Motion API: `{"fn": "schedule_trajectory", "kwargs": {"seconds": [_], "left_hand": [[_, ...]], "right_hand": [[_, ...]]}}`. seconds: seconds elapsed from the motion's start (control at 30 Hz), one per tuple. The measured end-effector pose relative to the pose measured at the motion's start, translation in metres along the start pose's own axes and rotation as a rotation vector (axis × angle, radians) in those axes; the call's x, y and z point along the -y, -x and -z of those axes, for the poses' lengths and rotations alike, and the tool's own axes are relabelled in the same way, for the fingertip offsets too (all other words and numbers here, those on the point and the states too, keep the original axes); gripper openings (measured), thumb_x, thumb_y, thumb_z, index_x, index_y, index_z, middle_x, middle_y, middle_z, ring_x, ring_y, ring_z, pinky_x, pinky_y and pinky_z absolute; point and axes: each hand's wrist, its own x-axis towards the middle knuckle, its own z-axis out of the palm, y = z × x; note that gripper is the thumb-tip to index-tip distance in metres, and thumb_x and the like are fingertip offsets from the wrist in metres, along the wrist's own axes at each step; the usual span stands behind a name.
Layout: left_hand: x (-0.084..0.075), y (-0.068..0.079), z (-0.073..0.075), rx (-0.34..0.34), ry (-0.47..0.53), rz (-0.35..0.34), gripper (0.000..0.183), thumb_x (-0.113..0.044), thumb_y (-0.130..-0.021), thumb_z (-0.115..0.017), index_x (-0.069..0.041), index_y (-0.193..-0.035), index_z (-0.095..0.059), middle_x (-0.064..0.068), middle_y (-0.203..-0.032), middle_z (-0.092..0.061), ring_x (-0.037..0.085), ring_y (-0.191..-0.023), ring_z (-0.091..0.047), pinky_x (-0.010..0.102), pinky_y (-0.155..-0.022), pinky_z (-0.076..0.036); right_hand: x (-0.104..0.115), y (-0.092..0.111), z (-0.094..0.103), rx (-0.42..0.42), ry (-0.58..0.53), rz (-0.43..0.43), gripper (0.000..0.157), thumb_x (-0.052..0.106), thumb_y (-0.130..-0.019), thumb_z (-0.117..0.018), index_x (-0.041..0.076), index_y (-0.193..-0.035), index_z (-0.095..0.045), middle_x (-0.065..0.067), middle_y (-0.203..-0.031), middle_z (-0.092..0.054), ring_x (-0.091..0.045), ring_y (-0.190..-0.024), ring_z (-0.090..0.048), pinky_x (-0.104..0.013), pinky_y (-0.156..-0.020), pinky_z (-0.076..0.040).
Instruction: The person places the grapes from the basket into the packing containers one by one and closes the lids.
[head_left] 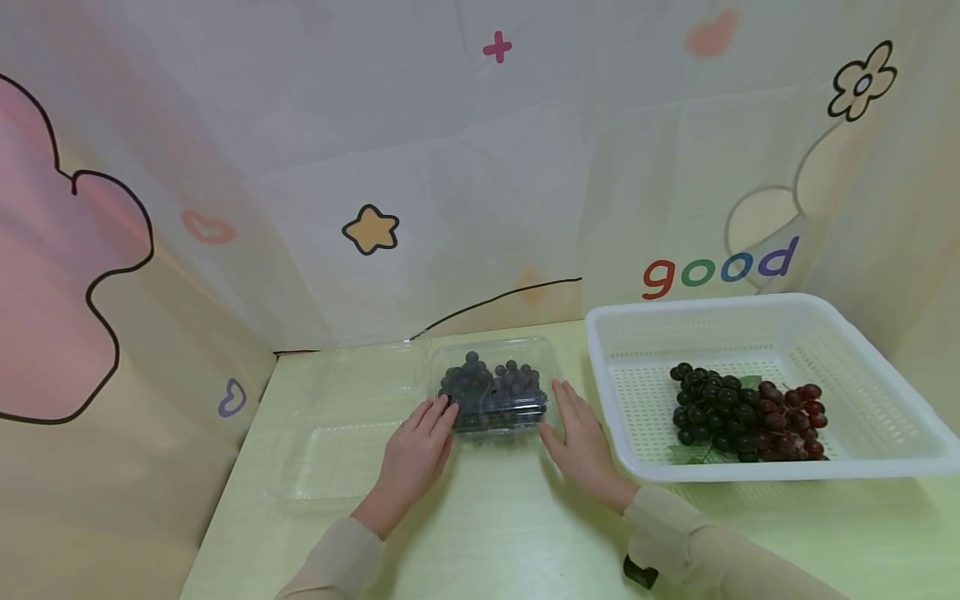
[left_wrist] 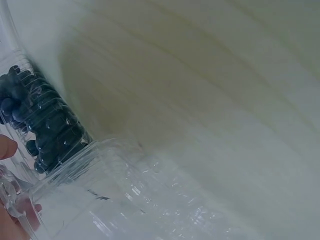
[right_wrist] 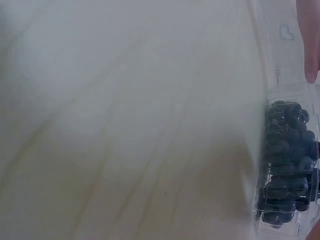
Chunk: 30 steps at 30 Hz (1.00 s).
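Note:
A clear plastic clamshell box (head_left: 495,417) with dark grapes (head_left: 468,383) inside stands between the two hands, its lid lying over the grapes. At its left front corner is the left hand (head_left: 415,450), fingers fairly straight and fingertips right at the edge. The right hand (head_left: 582,446) reaches along the opposite side with extended fingers and the thumb apart. In the left wrist view, ridged box walls show dark grapes (left_wrist: 50,130) behind them. The right wrist view catches the same box (right_wrist: 287,165) at its right edge, with a fingertip (right_wrist: 311,75) of the left hand beyond.
Left of the box lies a second clear plastic container (head_left: 337,462), opened out flat. On the right, a white perforated basket (head_left: 611,392) holds a bunch of black grapes (head_left: 712,408) and a bunch of red grapes (head_left: 795,421) with green leaves. A printed curtain (head_left: 450,167) hangs behind the table.

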Motion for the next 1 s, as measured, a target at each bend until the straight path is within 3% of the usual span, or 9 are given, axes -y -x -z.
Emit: {"fn": "schedule_trajectory", "kwargs": {"seconds": [1.0], "left_hand": [[-0.002,-0.02,-0.01,0.107,-0.016,0.143,0.039,-0.014,-0.075,-0.067,-0.008,-0.113,-0.058,0.011,-0.116,-0.059,0.026,-0.107,-0.055,0.034,-0.074,-0.05]], "right_hand": [[0.005,-0.021,-0.015,-0.043,0.001,-0.112,0.062,0.016,-0.085,-0.054,0.002,-0.138,-0.024,-0.022,-0.141,-0.025,-0.039,-0.124,-0.032,-0.056,-0.096,-0.028]]}}
